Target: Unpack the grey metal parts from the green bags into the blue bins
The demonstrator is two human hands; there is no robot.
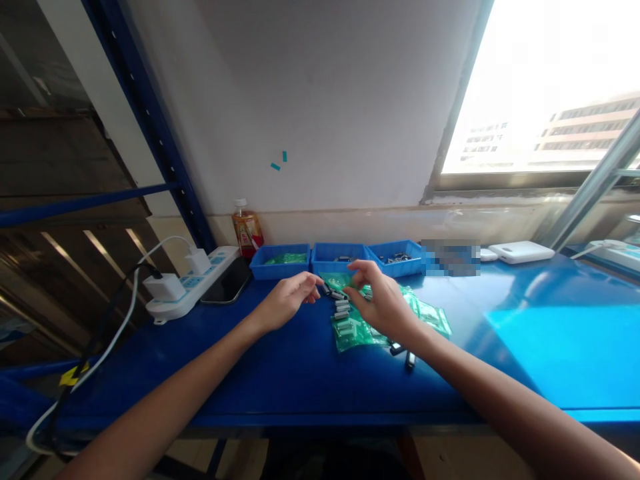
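My left hand (291, 301) is above the table left of the pile, its fingers curled together. Whatever its fingertips pinch, if anything, is too small to make out. Close to those fingertips is a small dark cylindrical part (327, 289). My right hand (379, 298) curls thumb and fingers around the edge of a small green plastic bag (333, 281). Beneath and around it lie more green plastic bags (354, 337), with small metal parts in at least one. Several silvery cylindrical parts (341, 309) sit loose between my hands, and black-and-silver ones (410, 361) rest below my right wrist.
Three blue bins stand along the wall: one with green bags (263, 272), a middle one (325, 249), and one with metal parts (400, 268). At left are a power strip (175, 305), a phone (227, 283) and a drink bottle (247, 230). A white device (523, 252) lies at right.
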